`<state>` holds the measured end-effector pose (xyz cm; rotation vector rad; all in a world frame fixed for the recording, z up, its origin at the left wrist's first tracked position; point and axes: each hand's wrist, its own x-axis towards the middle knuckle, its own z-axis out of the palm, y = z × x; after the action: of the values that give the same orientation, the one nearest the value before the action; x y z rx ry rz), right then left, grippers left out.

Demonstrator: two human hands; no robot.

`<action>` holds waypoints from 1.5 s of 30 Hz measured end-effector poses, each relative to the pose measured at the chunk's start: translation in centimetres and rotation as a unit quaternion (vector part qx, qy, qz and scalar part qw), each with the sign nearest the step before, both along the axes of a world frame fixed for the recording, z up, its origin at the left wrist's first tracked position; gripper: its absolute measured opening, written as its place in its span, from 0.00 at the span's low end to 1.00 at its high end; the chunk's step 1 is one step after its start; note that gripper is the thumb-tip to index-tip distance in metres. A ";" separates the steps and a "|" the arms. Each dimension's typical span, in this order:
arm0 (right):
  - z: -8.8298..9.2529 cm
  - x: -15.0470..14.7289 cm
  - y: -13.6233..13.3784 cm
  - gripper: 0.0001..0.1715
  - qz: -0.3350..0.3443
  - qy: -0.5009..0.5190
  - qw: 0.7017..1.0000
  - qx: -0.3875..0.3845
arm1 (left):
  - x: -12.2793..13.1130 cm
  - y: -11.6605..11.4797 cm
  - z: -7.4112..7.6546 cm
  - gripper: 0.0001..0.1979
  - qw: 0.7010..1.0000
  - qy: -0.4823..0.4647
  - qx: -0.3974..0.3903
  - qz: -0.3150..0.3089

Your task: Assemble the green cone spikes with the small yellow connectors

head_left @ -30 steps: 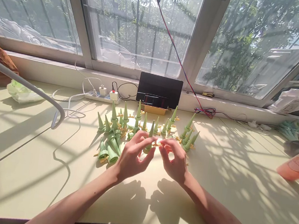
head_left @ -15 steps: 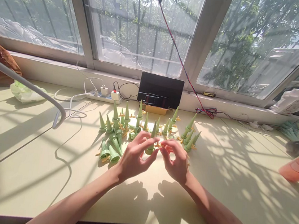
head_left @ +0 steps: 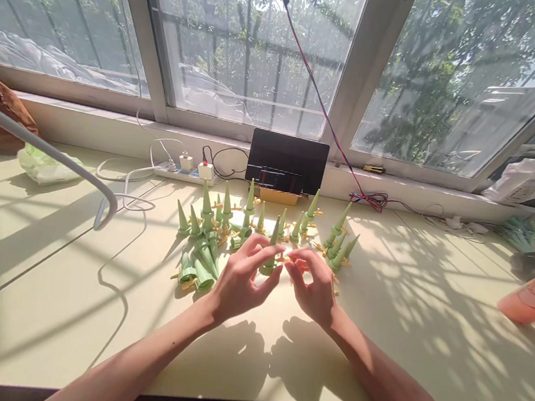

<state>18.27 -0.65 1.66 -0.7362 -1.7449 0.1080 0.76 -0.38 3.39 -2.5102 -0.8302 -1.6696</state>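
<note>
Clock positions are read from the green spike (head_left: 274,232), twelve toward the window (head_left: 266,51). We hold this spike point up, at the dial's center. Our left hand (head_left: 244,281) has thumb and index finger curved around its base, tips slightly apart. Our right hand (head_left: 313,283) has thumb and index finger nearly together, pinching the yellow fitting (head_left: 284,259) at three o'clock; its exact contact is too small to tell. Fallen cones (head_left: 204,264) lie near nine, a standing group (head_left: 335,240) near two, the black screen (head_left: 288,157) at twelve.
</note>
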 end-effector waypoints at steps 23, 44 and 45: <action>0.0 0.3 0.1 0.19 -0.027 -0.022 0.999 -0.003 | 0.0 0.0 -0.5 0.17 1.000 0.019 -0.009 -0.009; 0.1 0.3 0.4 0.28 0.007 -0.024 1.000 0.001 | 0.0 0.0 -0.5 0.18 0.998 0.043 -0.005 -0.034; 0.1 0.4 0.4 0.27 0.011 -0.026 1.000 -0.001 | 0.0 0.0 -0.5 0.18 0.999 0.042 -0.005 -0.031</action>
<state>18.63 -0.25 1.74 -0.7268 -1.8027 0.1064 0.76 -0.42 2.85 -2.6178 -0.7642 -1.5685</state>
